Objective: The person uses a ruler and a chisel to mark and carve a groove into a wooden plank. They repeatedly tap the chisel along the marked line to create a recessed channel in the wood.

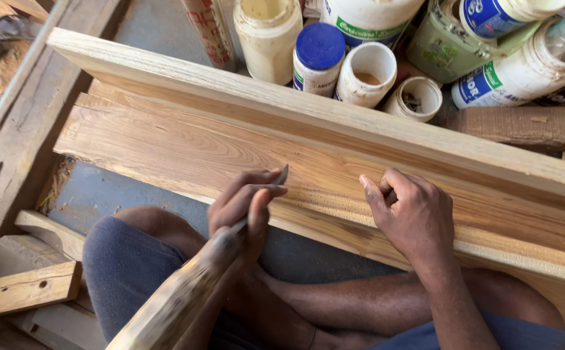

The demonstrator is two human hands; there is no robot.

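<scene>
Two long wooden planks [185, 146] are laid side by side across a grey floor [94, 191], the farther one paler. A wooden-handled chisel [230, 240] is grasped by the left hand [243, 204], its blade tip set against the nearer plank's grain. The right hand [412, 210] is pressed on the same plank, fingers curled, nothing held. Behind the planks, white and green plastic jars [366, 71] are crowded together, some uncapped. Scrap wood blocks [23, 288] are seen at the left, beside sandy ground.

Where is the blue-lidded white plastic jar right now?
Head view, top centre: the blue-lidded white plastic jar stands behind the long wooden plank, between two open jars.
</scene>
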